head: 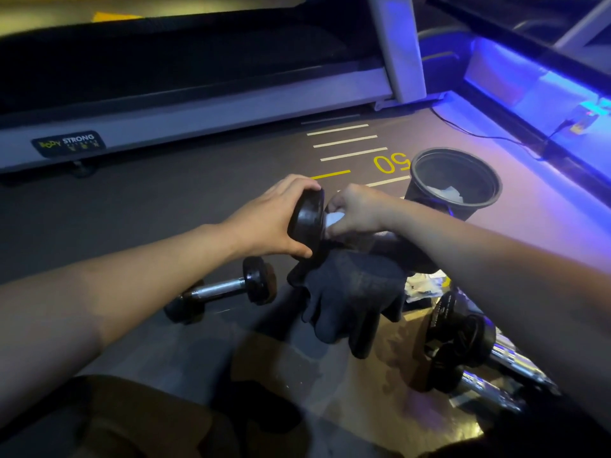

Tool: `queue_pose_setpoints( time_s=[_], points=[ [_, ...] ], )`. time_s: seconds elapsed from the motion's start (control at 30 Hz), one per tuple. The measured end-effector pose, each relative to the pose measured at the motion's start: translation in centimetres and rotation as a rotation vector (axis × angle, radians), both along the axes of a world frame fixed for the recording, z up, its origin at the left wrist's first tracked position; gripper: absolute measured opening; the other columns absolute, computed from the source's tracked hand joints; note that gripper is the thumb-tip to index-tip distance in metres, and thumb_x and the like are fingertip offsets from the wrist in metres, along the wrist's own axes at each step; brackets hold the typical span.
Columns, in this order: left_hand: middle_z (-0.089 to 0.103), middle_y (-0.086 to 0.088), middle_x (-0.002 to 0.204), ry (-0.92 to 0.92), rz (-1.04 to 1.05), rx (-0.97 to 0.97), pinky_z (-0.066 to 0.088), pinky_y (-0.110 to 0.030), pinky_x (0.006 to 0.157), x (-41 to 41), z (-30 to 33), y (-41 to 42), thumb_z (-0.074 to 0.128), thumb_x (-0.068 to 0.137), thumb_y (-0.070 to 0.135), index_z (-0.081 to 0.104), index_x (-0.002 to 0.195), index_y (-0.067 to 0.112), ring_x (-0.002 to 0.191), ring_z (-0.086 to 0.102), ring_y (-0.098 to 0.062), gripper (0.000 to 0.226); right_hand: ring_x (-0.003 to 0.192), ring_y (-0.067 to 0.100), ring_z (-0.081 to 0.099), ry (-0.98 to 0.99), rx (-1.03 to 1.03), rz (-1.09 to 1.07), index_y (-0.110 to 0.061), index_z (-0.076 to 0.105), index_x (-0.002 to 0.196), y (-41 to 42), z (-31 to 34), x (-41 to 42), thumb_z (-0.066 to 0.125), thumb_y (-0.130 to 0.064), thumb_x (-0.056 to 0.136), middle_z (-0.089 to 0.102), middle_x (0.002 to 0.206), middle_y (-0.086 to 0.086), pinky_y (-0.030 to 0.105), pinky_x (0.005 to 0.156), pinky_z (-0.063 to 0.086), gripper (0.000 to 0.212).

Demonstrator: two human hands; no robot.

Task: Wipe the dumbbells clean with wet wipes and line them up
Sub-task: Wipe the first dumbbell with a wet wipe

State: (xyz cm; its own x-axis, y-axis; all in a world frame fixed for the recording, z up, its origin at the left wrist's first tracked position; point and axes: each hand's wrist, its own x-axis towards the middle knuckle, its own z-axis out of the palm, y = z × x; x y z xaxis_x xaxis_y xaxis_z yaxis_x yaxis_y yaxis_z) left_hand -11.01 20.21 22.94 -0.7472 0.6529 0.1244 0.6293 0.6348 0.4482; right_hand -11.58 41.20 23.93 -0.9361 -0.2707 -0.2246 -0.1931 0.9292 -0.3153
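The left hand [274, 219] gripped the black round-ended dumbbell [305, 223] lying sideways in front of the black bin [429, 193], while the right hand [355, 209] pinched a white wet wipe [334, 219] around its bar.

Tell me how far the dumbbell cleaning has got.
Done: used wipes lie in the bin. In hand: left hand grips a dumbbell; right hand rubs its handle with a wipe. Left: the floor dumbbells aren't lined up.

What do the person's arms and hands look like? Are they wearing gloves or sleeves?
Both arms are bare up to the edge of the picture, with no sleeves showing. The left hand and right hand are bare too: no gloves, rings, watch or bracelets that I can see. A pair of dark gloves lies draped below the hands, not worn.
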Motion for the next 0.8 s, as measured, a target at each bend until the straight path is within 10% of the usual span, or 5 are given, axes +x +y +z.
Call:
queue_pose_setpoints(
  time_s=[0.4,0.57,0.8],
  points=[
    [0.037,0.010,0.145,0.013,0.050,-0.026,0.044,-0.034,0.105,0.4,0.3,0.3,0.094,0.053,0.042,0.036,0.141,0.028,0.133,0.043,-0.013,0.107,0.105,0.034,0.061,0.492,0.226,-0.039,-0.013,0.054,0.116,-1.8,-3.6,5.3,0.056,-0.032,0.093,0.066,0.110,0.008,0.041,0.076,0.042,0.031],
    [0.037,0.010,0.150,0.021,0.066,-0.058,0.044,-0.038,0.106,0.7,0.8,0.6,0.093,0.057,0.040,0.033,0.145,0.026,0.135,0.044,-0.016,0.108,0.105,0.038,0.063,0.261,0.110,-0.040,-0.017,0.061,0.114,-0.9,-2.3,2.7,0.067,-0.040,0.085,0.069,0.108,0.014,0.041,0.079,0.047,0.038],
    [0.035,0.011,0.154,0.062,0.078,-0.083,0.035,-0.024,0.105,0.9,0.8,0.6,0.092,0.057,0.040,0.035,0.146,0.026,0.139,0.039,-0.011,0.107,0.070,0.022,0.059,-0.071,-0.071,-0.051,-0.019,0.055,0.061,-0.1,-0.5,0.2,0.083,-0.036,0.072,0.062,0.068,0.004,0.027,0.052,0.037,0.035]
  ],
)
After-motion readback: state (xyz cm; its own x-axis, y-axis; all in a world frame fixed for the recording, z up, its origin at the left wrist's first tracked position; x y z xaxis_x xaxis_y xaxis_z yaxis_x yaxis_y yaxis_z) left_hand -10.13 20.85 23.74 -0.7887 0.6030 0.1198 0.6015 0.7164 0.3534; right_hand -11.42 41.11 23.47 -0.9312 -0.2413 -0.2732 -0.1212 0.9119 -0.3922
